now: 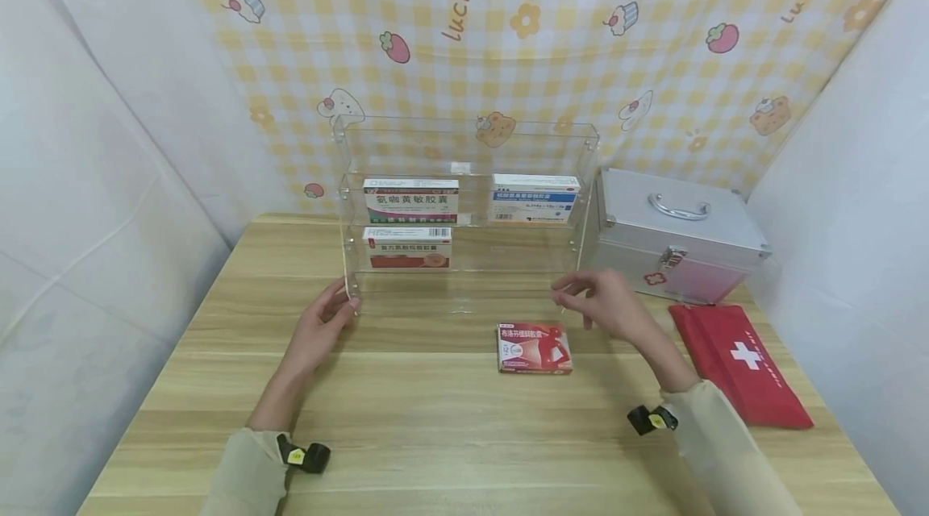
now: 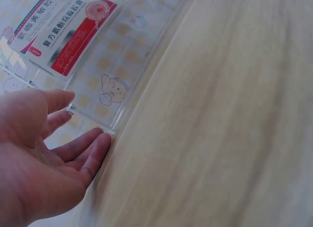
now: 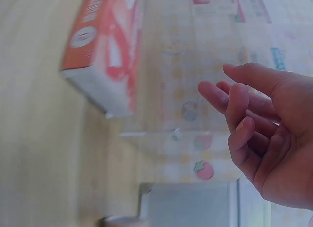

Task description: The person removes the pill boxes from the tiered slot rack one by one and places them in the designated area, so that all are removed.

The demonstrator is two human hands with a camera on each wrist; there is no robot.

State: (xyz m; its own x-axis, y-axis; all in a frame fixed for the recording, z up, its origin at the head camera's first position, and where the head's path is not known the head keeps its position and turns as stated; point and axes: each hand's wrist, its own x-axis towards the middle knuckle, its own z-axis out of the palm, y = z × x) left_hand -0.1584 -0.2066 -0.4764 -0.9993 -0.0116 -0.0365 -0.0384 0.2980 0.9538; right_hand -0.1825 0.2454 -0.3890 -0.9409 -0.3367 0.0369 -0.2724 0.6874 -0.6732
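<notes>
A clear acrylic tiered shelf (image 1: 508, 282) stands on the table. My left hand (image 1: 323, 321) is at its lower left corner, with the fingertips (image 2: 103, 139) against or very near the side edge and the fingers fairly straight. Near the lower right corner is my right hand (image 1: 598, 302), its fingers loosely bent and nothing in them. A red-and-white medicine box (image 1: 535, 348) lies on the table in front of the shelf, left of the right hand. On the tiers are a green-and-white box (image 1: 411, 201), a blue-and-white box (image 1: 535, 199) and a red-brown-and-white box (image 1: 408, 248).
A silver case (image 1: 678, 234) with a handle stands right of the shelf. In front of it lies a red first-aid pouch (image 1: 743, 363) with a white cross. A yellow checked curtain (image 1: 537, 56) hangs behind the wooden table (image 1: 450, 435).
</notes>
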